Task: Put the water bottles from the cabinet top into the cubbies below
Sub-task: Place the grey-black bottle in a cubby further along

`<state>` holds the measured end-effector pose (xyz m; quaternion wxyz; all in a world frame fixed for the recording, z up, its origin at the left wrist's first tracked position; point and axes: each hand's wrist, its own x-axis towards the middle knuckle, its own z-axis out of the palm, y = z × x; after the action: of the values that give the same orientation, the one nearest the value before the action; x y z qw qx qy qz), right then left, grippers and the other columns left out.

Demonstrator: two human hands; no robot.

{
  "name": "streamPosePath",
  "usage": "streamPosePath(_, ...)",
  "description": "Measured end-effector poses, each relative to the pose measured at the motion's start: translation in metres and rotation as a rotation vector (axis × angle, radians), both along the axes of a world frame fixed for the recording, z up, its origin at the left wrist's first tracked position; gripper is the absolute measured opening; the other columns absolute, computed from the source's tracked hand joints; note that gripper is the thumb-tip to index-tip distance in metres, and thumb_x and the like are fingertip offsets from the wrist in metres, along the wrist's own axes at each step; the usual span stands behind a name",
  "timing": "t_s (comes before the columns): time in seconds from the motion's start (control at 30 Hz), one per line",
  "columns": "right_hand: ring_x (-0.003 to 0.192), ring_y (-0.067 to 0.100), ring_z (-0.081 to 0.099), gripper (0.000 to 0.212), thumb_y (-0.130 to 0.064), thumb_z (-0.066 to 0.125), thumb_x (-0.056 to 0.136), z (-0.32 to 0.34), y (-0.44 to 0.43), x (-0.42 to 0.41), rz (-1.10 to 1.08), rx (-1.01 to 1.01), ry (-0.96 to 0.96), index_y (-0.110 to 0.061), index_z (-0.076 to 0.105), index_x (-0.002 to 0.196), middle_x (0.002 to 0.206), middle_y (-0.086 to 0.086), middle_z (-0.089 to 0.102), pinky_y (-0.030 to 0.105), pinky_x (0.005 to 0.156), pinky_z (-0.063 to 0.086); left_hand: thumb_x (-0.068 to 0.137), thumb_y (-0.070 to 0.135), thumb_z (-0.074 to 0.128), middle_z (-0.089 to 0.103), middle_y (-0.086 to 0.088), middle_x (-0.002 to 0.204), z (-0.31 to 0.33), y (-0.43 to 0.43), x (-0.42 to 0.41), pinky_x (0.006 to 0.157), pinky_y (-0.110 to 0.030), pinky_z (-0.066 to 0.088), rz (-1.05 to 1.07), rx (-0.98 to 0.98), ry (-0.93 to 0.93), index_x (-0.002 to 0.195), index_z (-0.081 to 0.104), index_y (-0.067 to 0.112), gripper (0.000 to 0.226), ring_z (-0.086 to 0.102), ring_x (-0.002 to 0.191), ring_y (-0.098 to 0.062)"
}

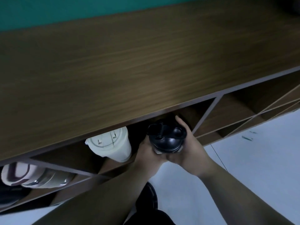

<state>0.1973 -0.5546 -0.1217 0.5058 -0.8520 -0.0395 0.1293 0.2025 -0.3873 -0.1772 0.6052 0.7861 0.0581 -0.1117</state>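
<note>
A black water bottle point(167, 137) with a flip lid is held at the mouth of a cubby just under the front edge of the wooden cabinet top point(129, 62). My left hand point(146, 151) wraps its left side and my right hand point(189, 146) wraps its right side and underside. In the same cubby, to the left, a white bottle point(112, 143) stands with its lid facing me. A pale pink and silver bottle point(24, 175) sits in the cubby at the far left. No bottle shows on the cabinet top.
Thin metal dividers point(209, 111) split the cubbies; the ones to the right point(235, 109) hold nothing visible. A pale floor point(251, 159) lies below right. A teal wall point(65, 8) backs the cabinet. A dark shoe point(149, 197) shows between my forearms.
</note>
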Motion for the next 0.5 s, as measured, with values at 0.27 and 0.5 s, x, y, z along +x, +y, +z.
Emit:
streamPosePath(0.27,0.124,0.009,0.059,0.106,-0.024,0.093,0.056,-0.025,0.001,0.027,-0.102,0.107,-0.055,-0.041,0.037,0.144,0.134,-0.017,0.061,0.047,0.100,0.052,0.059,0.031,0.098,0.062,-0.010,0.138,-0.023,-0.023,0.013,0.112,-0.047,0.047,0.157,0.376,-0.186,0.145,0.053,0.012,0.099,0.057,0.132,-0.030)
streamPosePath(0.5,0.115,0.014,0.064,0.092,-0.032,0.094,0.051,-0.033,0.024,0.024,-0.286,0.124,-0.110,-0.029,0.050,0.132,0.124,-0.007,0.066,0.046,0.092,0.056,0.080,0.050,0.054,0.065,-0.017,0.133,-0.027,-0.021,0.014,0.108,-0.043,0.049,0.153,0.579,-0.220,0.144,0.056,0.002,0.080,0.062,0.122,-0.036)
